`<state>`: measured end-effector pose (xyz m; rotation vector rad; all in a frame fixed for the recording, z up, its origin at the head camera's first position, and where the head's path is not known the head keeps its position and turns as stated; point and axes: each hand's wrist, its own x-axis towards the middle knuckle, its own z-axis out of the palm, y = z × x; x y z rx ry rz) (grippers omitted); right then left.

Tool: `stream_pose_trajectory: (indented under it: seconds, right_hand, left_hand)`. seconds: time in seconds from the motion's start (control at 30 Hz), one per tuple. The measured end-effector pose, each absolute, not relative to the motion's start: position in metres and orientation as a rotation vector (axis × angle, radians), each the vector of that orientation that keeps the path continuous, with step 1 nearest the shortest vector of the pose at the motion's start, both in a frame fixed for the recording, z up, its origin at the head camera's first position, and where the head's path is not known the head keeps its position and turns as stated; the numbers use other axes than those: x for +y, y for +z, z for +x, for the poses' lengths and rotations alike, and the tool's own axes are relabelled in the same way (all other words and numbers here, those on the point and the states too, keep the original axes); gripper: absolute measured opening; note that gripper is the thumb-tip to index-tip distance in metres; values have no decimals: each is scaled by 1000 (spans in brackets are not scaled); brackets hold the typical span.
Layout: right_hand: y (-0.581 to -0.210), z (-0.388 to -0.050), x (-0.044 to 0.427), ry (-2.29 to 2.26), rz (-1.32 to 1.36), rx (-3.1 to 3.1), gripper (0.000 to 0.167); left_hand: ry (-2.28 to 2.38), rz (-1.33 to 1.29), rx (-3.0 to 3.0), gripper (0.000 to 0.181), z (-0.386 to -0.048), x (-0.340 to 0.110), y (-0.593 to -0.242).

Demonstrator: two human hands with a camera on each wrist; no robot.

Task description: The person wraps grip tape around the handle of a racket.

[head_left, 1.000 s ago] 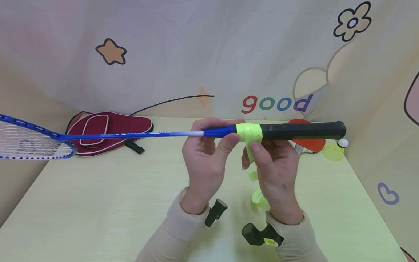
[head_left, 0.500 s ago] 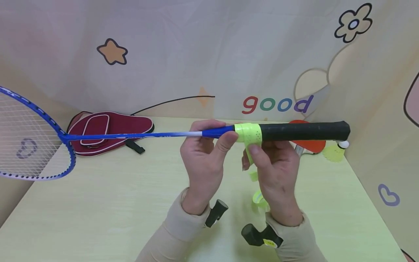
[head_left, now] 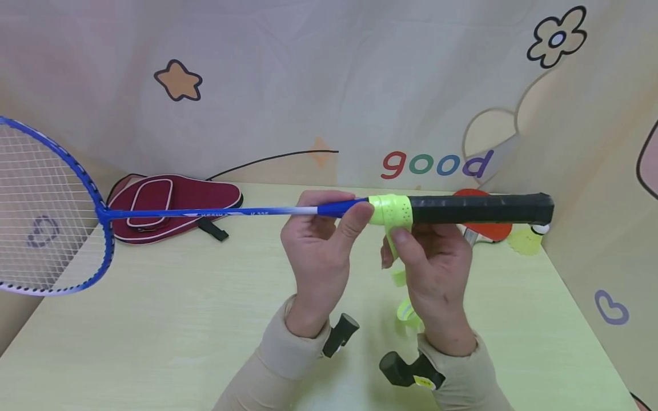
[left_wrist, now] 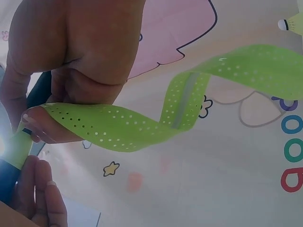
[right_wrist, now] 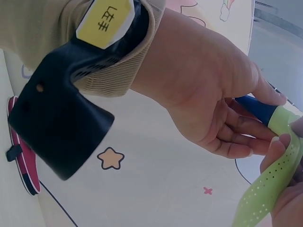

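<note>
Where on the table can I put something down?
Biggest bare patch: left, between the red bag and the left sleeve. Another: right of the right hand, in front of the shuttlecock. Crowded: back right, by the paddle, and beside that hand, where green tape dangles.

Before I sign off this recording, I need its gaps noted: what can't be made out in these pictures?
Racket head: far part cut off by the left edge, head view.
Green tape: runs off the right edge, left wrist view; partly behind the right hand, head view.
Red paddle: partly behind the black handle, head view.
Lettering on blue shaft: too small to read fully, head view.
</note>
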<state>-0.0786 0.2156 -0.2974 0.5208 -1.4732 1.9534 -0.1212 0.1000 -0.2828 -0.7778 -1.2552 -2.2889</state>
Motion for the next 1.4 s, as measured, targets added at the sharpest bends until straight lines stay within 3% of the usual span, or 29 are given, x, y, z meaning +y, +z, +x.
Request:
stream_pose_trajectory:
  seconds: [0.27,0.5,0.77,1.17,1.4]
  right_hand:
    - [-299,-79,217,1940,529,-1473,22]
    - [-299,-81,216,1942,549,-1459,33]
    - [-301,-80,218,1950,539,-1467,23]
    - [-299,-80,220,1977,497,-1455,24]
    - [-297,-78,219,1968,482,-1474,24]
  left_hand:
    - [-2347,-745,-1229,52,-119,100,-283]
    - [-2377,-728,-1245,51,-118,101,-283]
    - [-2407,-713,-1279,54,-117,103,-282]
    - [-2452,-963,-1265,59,-116,102,-284]
    - [-2414,-915,-1262,59,-116,102,-281]
